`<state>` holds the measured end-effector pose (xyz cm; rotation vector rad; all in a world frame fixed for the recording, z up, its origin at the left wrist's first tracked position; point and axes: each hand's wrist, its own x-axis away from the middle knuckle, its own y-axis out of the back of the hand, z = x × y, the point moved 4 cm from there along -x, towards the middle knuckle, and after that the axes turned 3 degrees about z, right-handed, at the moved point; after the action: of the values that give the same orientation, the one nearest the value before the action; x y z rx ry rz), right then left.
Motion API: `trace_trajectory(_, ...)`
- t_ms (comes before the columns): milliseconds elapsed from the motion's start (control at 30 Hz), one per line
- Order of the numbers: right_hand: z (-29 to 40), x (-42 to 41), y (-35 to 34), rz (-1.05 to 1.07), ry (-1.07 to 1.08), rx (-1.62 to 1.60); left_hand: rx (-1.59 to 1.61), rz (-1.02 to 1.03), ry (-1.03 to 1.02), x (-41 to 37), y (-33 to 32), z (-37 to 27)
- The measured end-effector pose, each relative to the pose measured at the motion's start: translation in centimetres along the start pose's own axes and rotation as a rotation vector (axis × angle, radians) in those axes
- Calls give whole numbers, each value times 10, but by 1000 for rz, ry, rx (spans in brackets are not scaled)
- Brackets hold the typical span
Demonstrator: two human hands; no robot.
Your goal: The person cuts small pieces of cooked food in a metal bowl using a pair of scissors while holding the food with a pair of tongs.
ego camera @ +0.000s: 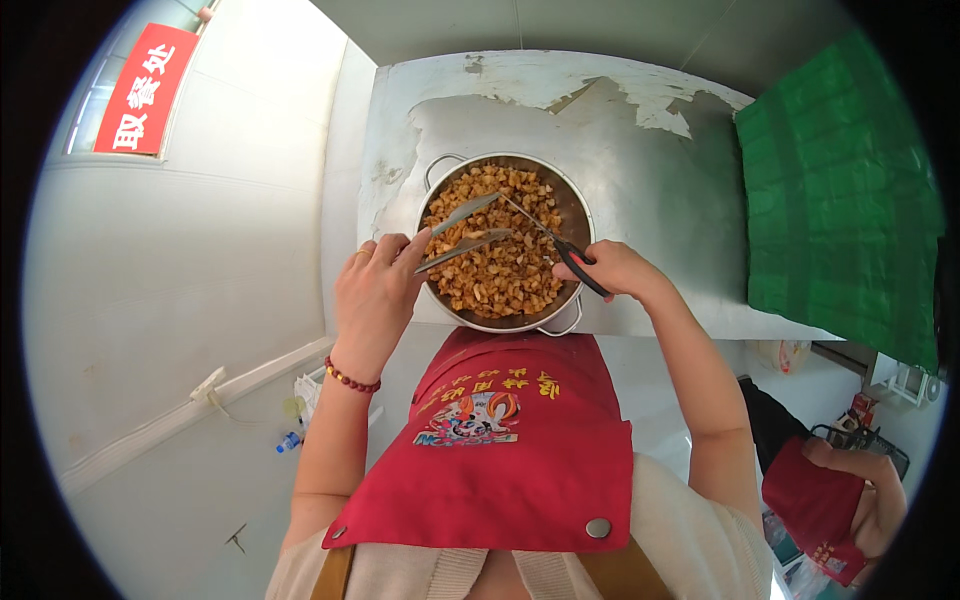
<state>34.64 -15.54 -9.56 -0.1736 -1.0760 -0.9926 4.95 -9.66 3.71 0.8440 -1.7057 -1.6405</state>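
A round steel pot (580, 225) with two loop handles stands on a metal-topped table, filled with small browned chunks of food (495, 281). My left hand (381, 283) is at the pot's left rim and grips metal tongs (463, 246), whose two arms are spread over the food. My right hand (619, 268), at the right rim, holds black-handled scissors (574, 259). Their blades reach over the food towards the upper tong tip. Whether the blades touch a piece of food, I cannot tell.
The metal table (660, 225) has a peeling white covering along its back edge. A green plastic cover (832, 202) hangs at the right. At the lower right stands another person (814, 495) in a red apron. A white wall (247, 195) rises at the left.
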Motion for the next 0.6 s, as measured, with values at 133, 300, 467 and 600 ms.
trace_trajectory(133,-16,29,6,-106,52,11,-13,-48,-5,6,-11,-1)
trace_trajectory(300,-11,89,-2,-291,107,177,-69,-88,-60,8,-24,3)
trace_trajectory(467,21,97,-13,-284,67,338,-98,-100,-200,-1,-22,6)
trace_trajectory(600,34,81,-17,-289,-24,374,-118,-101,-333,-4,-20,17)
